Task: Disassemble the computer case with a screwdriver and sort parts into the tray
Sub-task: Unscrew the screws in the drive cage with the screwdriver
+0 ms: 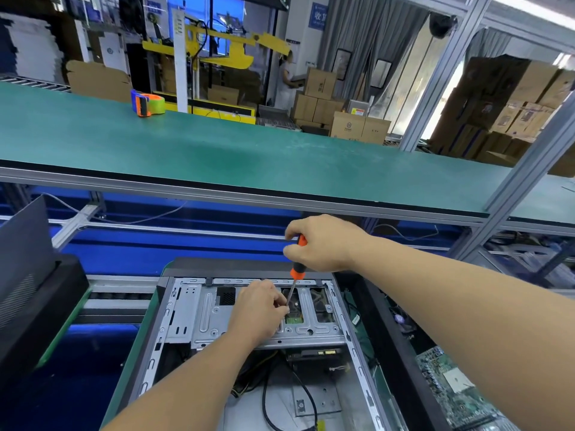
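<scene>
An open computer case (183, 309) lies flat in front of me, its silver drive bracket (214, 321) across the top and black cables (280, 396) lower inside. My right hand (323, 244) grips the orange-and-black handle of a screwdriver (295, 272) held nearly upright over the bracket. My left hand (261, 309) rests on the bracket and pinches the screwdriver's metal shaft near its tip. The tip itself and any screw under it are hidden by my left fingers.
A green circuit board (451, 381) lies in a black tray (392, 321) to the right. A black case panel (28, 269) stands at the left. A green shelf (249, 157) runs above, with a tape dispenser (147, 102) on it. Aluminium frame posts (529, 169) rise at right.
</scene>
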